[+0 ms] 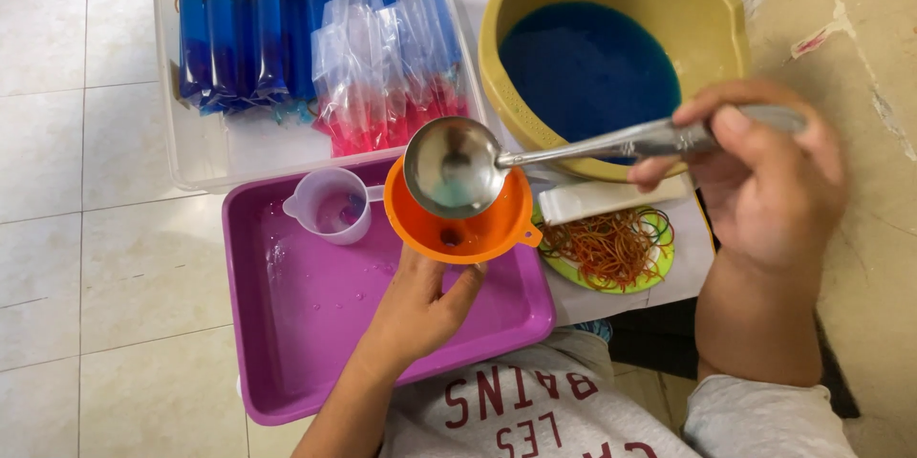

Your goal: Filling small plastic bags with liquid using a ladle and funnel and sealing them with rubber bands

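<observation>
Right hand [764, 181] fingers around ladle [454, 167]

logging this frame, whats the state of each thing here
ladle: tilted over the funnel, nearly empty, held by right hand
orange funnel: upright, gripped from below by left hand
yellow bowl: part full of blue liquid
small cup: upright, almost empty
purple tray: wet
clear bin: holds filled bags

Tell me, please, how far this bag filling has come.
Done: many sealed bags with blue and red liquid stand in the clear tub. In hand: the right hand holds a ladle over the orange funnel, which the left hand steadies from below. Left: blue liquid remains in the yellow bowl.
</observation>
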